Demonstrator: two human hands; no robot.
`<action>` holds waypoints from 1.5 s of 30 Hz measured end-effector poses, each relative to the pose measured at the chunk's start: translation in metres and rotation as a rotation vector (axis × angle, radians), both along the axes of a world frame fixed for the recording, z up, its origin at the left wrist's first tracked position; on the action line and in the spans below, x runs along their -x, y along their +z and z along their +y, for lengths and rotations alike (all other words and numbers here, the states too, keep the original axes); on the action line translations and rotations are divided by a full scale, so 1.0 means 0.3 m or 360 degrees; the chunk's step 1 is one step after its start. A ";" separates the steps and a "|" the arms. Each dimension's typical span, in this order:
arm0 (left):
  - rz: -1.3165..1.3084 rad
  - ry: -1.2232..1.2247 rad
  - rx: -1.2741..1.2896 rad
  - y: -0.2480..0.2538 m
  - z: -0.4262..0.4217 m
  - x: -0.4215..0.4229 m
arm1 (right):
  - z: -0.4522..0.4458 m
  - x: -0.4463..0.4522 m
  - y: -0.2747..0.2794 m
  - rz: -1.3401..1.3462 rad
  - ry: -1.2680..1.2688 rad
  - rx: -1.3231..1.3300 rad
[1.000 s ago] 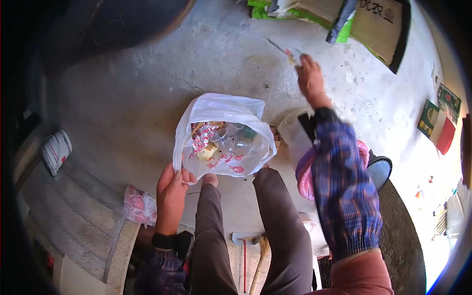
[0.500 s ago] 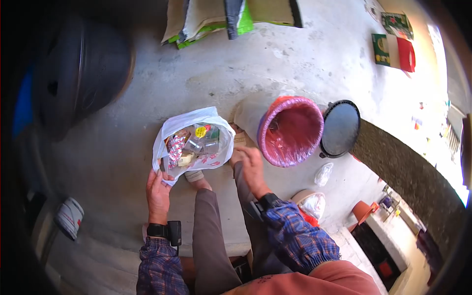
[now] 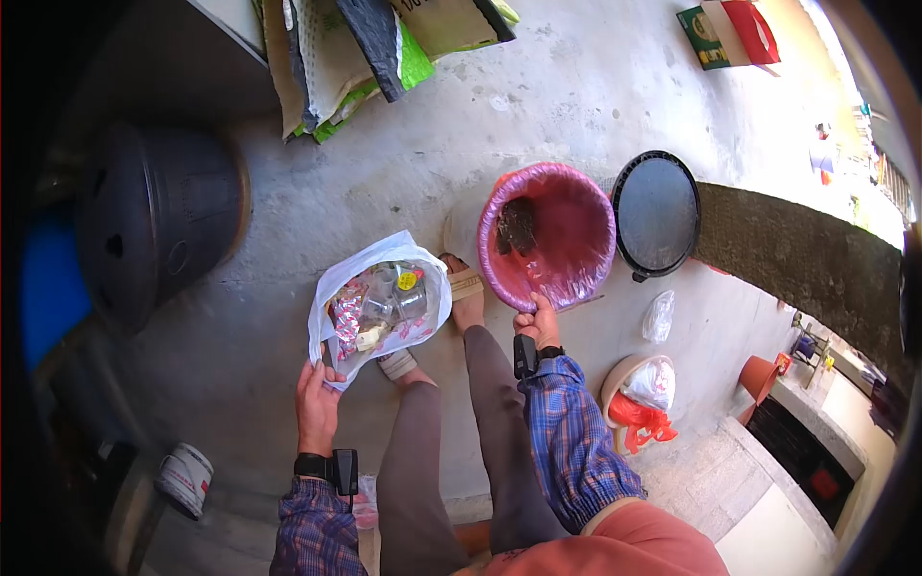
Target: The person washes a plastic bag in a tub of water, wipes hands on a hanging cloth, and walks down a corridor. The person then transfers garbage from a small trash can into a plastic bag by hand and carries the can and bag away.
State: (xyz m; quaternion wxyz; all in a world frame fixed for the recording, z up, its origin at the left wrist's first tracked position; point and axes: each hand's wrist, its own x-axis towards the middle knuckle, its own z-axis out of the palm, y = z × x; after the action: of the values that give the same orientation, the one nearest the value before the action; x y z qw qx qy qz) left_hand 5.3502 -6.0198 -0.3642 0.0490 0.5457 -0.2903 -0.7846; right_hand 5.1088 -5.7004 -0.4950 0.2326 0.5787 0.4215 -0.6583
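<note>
My left hand (image 3: 317,405) is closed on the near left rim of a white plastic bag (image 3: 327,302). Inside the open bag lie crumpled foil (image 3: 347,315), clear plastic packaging with a yellow sticker (image 3: 406,280) and a pale yellowish piece (image 3: 369,338). To the right, my right hand (image 3: 539,324) grips the near rim of a round bin (image 3: 581,230) lined with pink plastic. Some dark matter (image 3: 517,226) shows inside this bin. My right fingertips are partly hidden at the rim.
A black round lid (image 3: 657,215) stands right of the bin. Further round are a large dark barrel (image 3: 173,211), flattened sacks (image 3: 336,67), a red-green box (image 3: 730,36), a pale bucket with bags (image 3: 615,389), a clear bag (image 3: 658,317) and a white can (image 3: 185,478).
My right hand moved from beside my right knee to the bin's rim and closed on it. The view shifted. My left hand stays on the white bag.
</note>
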 end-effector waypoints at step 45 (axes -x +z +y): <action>0.0986 -0.0373 -0.0188 1.327 -0.245 1.681 | 0.001 1.371 1.173 0.0305 0.0111 -0.0371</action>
State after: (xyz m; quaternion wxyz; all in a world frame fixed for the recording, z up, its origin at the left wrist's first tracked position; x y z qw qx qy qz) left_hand 4.8457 -6.0933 0.0339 0.0125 0.2459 -0.2764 -0.9290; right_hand 4.6974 -5.7000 -0.1431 0.1453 0.5214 0.5350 -0.6487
